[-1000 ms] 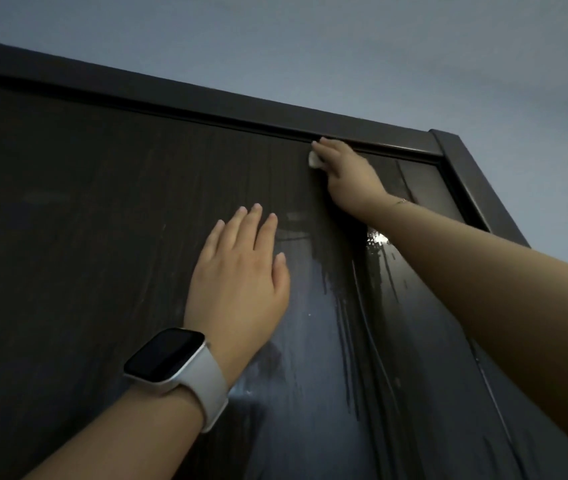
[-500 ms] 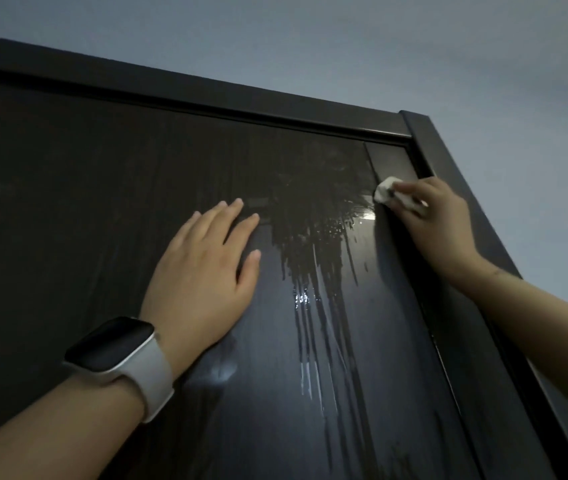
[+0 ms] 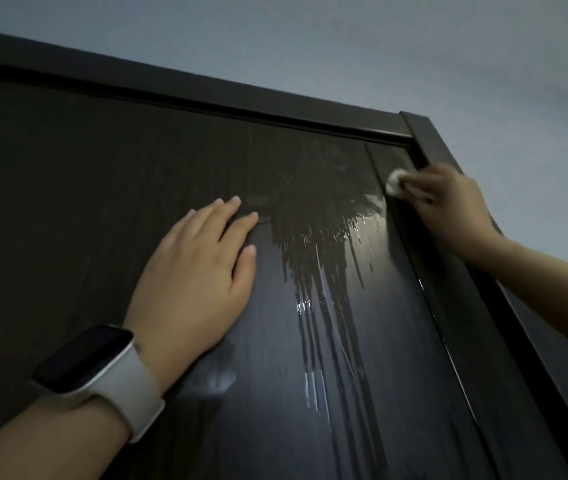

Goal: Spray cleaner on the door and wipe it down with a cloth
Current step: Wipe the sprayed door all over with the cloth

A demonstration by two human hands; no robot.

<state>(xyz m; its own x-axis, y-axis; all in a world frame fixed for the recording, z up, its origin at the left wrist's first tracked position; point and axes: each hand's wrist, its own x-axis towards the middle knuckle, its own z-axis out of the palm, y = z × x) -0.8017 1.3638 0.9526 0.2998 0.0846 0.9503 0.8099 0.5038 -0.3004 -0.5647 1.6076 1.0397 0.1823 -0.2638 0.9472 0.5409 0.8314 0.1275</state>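
Note:
A dark wood-grain door (image 3: 102, 202) fills the view, seen from below. Wet cleaner streaks (image 3: 317, 271) run down its upper right part and shine. My left hand (image 3: 195, 271), with a white-strapped watch on the wrist, presses flat on the door left of the streaks, fingers straight. My right hand (image 3: 448, 206) grips a small white cloth (image 3: 395, 181) and holds it against the door's right edge near the top corner. Most of the cloth is hidden under the fingers. No spray bottle is in view.
The dark door frame (image 3: 448, 161) runs along the top and down the right side. Above and to the right is a plain grey-blue wall (image 3: 379, 46).
My right hand swept the cloth from the door's top edge near the middle to the right edge and slightly downward. The left hand stayed pressed flat in place. The view shifted right.

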